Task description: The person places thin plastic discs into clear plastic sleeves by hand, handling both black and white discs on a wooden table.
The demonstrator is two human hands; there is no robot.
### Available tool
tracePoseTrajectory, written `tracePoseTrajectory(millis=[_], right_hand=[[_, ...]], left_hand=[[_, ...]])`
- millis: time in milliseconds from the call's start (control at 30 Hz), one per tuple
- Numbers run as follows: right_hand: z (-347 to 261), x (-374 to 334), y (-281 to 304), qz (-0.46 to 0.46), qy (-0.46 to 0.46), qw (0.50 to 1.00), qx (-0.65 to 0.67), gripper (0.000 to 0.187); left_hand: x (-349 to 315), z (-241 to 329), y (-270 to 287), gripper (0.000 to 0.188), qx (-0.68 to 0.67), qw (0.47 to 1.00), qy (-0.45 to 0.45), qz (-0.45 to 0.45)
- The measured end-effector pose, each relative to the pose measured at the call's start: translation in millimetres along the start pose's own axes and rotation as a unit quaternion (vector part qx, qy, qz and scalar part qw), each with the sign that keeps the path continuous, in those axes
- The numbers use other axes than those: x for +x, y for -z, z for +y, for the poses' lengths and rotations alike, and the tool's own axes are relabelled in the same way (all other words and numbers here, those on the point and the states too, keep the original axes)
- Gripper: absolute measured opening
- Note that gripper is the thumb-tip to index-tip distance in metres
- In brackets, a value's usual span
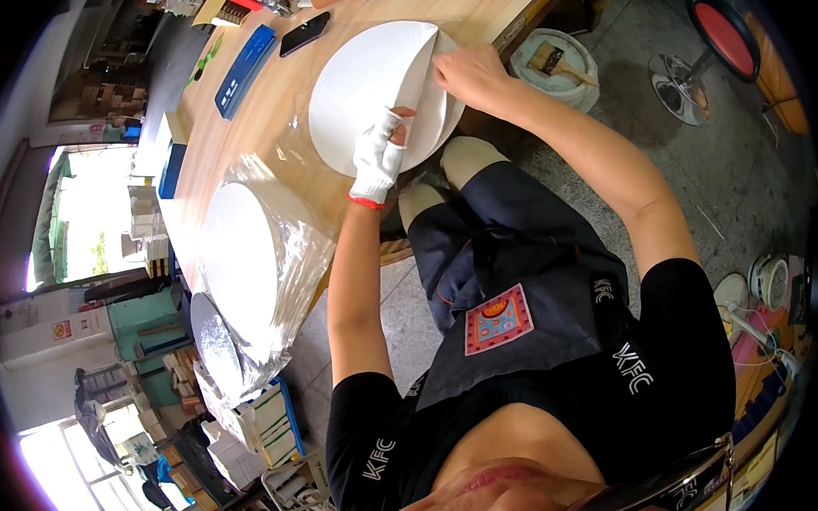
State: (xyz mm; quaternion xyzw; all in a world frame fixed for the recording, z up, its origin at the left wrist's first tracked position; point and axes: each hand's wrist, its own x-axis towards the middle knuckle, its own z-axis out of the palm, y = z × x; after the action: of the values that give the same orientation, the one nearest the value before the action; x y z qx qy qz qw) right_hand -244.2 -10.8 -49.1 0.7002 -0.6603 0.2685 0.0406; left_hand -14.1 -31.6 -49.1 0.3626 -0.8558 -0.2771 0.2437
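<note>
A white round sheet (356, 82) lies near the table's front edge, with a curved flap (427, 101) lifted or folded along its right side. My right hand (474, 78), bare, is closed at the flap's upper right edge; its fingertips are partly hidden. On the lower part of the sheet is my left hand (379, 155), in a white knitted glove with a red cuff and bare fingertips. Its fingers are bent together against the flap. Whether the sheet is one layer or several, I cannot tell.
To the left, more white round sheets (240, 250) sit in clear plastic wrap (305, 252). Beyond the sheet lie a black phone (305, 34) and a long blue box (245, 71). A lined bin (560, 58) with a brush and a red stool (725, 37) stand at the right.
</note>
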Motion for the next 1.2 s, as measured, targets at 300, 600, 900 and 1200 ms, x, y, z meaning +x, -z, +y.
tracePoseTrajectory(millis=[300, 600, 900, 1200], right_hand=[[4.8, -2.2, -19.2, -0.007, -0.264, 0.839, 0.477, 0.030], [1.9, -6.0, -30.4, 0.023, -0.277, 0.814, 0.510, 0.031], [0.9, -6.9, -30.5, 0.032, -0.276, 0.821, 0.499, 0.032], [3.9, -8.0, -25.3, 0.014, -0.274, 0.835, 0.477, 0.034]], left_hand=[[0.8, -0.8, -1.1, 0.029, -0.032, 0.999, -0.021, 0.007], [-0.8, 0.2, -4.5, 0.038, -0.008, 0.999, -0.026, 0.025], [-0.6, -2.2, -3.9, 0.038, -0.028, 0.999, -0.033, 0.027], [0.3, -3.5, -3.5, 0.039, -0.023, 0.999, -0.023, 0.018]])
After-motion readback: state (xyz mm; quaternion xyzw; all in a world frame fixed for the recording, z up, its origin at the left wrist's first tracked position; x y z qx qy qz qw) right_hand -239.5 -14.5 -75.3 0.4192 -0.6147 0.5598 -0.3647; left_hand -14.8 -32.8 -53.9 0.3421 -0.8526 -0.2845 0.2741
